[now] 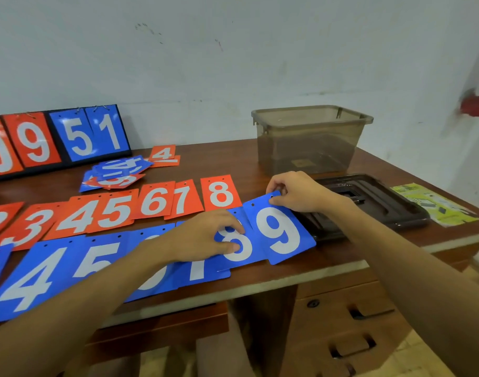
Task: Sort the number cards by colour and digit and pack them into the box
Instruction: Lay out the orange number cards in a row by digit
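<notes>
Blue row (42, 273): left forearm is partly hiding its 6 and 7. Left hand (205, 235) is pressing down on blue 8 card (242, 254). Right hand (295, 191) is pinching the top corner of blue 9 card (282, 235). Beyond the left hand, orange row (118, 210) is running off-frame. Beyond the right hand, box (309, 142) is standing open.

You have only one view, from the wide-angle camera on your head. It looks forward and down across the wooden table (227, 164) toward the wall (233, 63), from just behind the near edge. It is close: your left hand (205, 235) and your right hand (298, 191), which pinches the blue 9 card (282, 232), sit around the middle.
</notes>
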The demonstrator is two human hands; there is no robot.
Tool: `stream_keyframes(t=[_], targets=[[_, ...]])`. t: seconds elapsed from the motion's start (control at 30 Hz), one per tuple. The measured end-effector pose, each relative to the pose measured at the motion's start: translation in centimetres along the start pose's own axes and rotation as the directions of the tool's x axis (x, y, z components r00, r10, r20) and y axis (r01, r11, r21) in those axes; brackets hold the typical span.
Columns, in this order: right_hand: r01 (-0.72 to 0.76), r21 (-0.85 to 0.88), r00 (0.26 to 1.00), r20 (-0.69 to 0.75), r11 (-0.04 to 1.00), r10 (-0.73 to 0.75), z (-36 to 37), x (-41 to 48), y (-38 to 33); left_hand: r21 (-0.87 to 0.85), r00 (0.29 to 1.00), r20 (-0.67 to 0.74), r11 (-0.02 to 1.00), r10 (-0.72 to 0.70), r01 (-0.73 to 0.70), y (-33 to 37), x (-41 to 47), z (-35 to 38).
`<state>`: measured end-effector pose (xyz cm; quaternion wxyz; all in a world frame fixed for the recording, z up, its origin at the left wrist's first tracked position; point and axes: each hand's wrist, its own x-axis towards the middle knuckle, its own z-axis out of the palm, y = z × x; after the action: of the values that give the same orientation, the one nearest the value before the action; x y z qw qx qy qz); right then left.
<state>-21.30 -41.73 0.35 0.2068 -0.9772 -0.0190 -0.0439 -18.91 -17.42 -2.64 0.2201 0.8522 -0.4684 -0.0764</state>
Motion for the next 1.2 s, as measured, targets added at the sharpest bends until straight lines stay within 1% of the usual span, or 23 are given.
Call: stream_keyframes(t=[0.13, 0.23, 0.33, 0.37, 0.43, 0.5, 0.63, 0.7, 0.8, 0.87, 0.97, 1.03, 1.2], targets=[[0.002, -0.159, 0.999, 0.033, 0.987, 0.003, 0.5, 0.4, -0.7, 0.003, 0.999, -0.031, 1.0, -0.006, 0.006, -0.2, -0.2, 0.0], [-0.003, -0.214, 0.999, 0.041, 0.977, 0.012, 0.5, 0.5, -0.9, -0.015, 0.999, -0.035, 1.0, -0.001, 0.001, -0.5, -0.3, 0.0], [-0.003, -0.264, 0.999, 0.042, 0.965, 0.015, 0.5, 0.6, -1.1, -0.021, 1.0, -0.01, 1.0, 0.001, -0.001, -0.9, -0.4, -0.2], [-0.004, -0.263, 1.0, 0.028, 0.965, 0.012, 0.4, 0.7, -1.2, -0.025, 1.0, -0.015, 1.0, 0.004, -0.004, -1.0, -0.5, -0.3], [0.004, -0.202, 1.0, -0.026, 0.979, -0.009, 0.5, 1.0, -1.7, -0.052, 0.998, -0.056, 0.999, 0.004, -0.007, -1.1, -0.6, -0.7], [0.039, -0.151, 0.996, -0.075, 0.988, -0.051, 0.5, 1.5, -2.5, -0.078, 0.994, -0.106, 0.997, -0.017, 0.009, -1.2, -0.6, -1.9], [0.13, -0.103, 0.987, -0.076, 0.986, -0.138, 0.8, 3.4, -5.6, -0.097, 0.976, -0.211, 0.995, -0.055, 0.035, -2.2, -1.3, -5.4], [0.174, -0.076, 0.981, -0.077, 0.982, -0.18, 1.3, 5.0, -7.3, -0.11, 0.961, -0.258, 0.991, -0.098, 0.071, -3.4, -2.0, -7.2], [0.204, -0.044, 0.977, -0.055, 0.978, -0.206, 2.3, 8.1, -9.9, -0.124, 0.933, -0.317, 0.982, -0.172, 0.139, -6.2, -3.0, -9.8], [0.212, -0.022, 0.976, -0.04, 0.977, -0.212, 3.0, 10.4, -11.4, -0.14, 0.915, -0.325, 0.969, -0.238, 0.203, -8.5, -3.6, -11.3], [0.192, 0.045, 0.981, -0.041, 0.98, -0.19, 4.5, 14.1, -13.1, -0.151, 0.881, -0.319, 0.936, -0.35, 0.317, -12.8, -4.2, -13.3], [0.168, 0.087, 0.985, -0.041, 0.982, -0.165, 5.7, 16.4, -14.0, -0.146, 0.859, -0.321, 0.917, -0.4, 0.372, -15.7, -4.2, -14.1], [0.153, 0.064, 0.988, -0.004, 0.986, -0.153, 9.6, 21.7, -16.1, -0.087, 0.778, -0.379, 0.857, -0.501, 0.509, -22.9, -3.8, -14.8]])
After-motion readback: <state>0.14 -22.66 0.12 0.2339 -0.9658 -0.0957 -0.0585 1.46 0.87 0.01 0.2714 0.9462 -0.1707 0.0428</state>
